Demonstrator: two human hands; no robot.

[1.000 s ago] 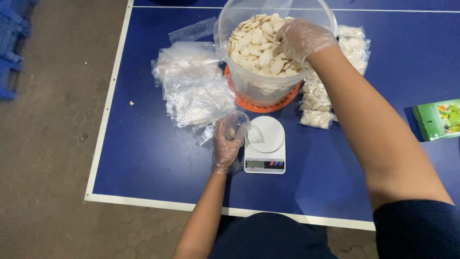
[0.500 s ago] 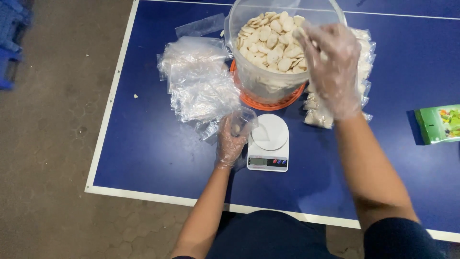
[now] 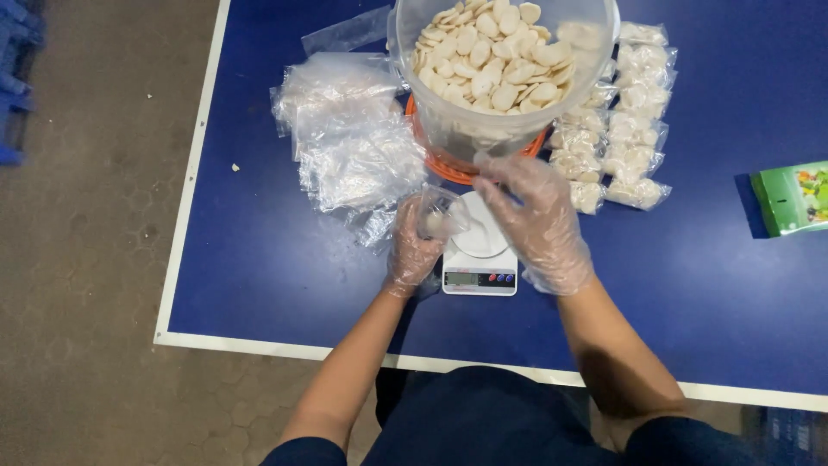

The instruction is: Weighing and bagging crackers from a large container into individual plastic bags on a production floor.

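Observation:
Both my hands wear clear plastic gloves. My left hand point(image 3: 414, 246) holds a small clear plastic bag point(image 3: 442, 214) open-mouthed, just left of a small white kitchen scale point(image 3: 479, 255). My right hand point(image 3: 539, 220) hovers over the scale's round pan, fingers bunched toward the bag's mouth; whether it holds any pieces is hidden. Right behind the scale stands a big clear tub point(image 3: 504, 73) full of pale oval crackers, resting on an orange lid point(image 3: 431, 155).
A heap of empty clear bags point(image 3: 349, 138) lies left of the tub. Several filled small packets point(image 3: 630, 112) lie in rows to its right. A green packet point(image 3: 793, 198) sits at the right edge. The blue table's white-lined edge point(image 3: 259, 345) runs near me, over a tiled floor.
My right hand has come out of the tub and down to the bag over the scale. My left hand has stayed beside the scale with the bag.

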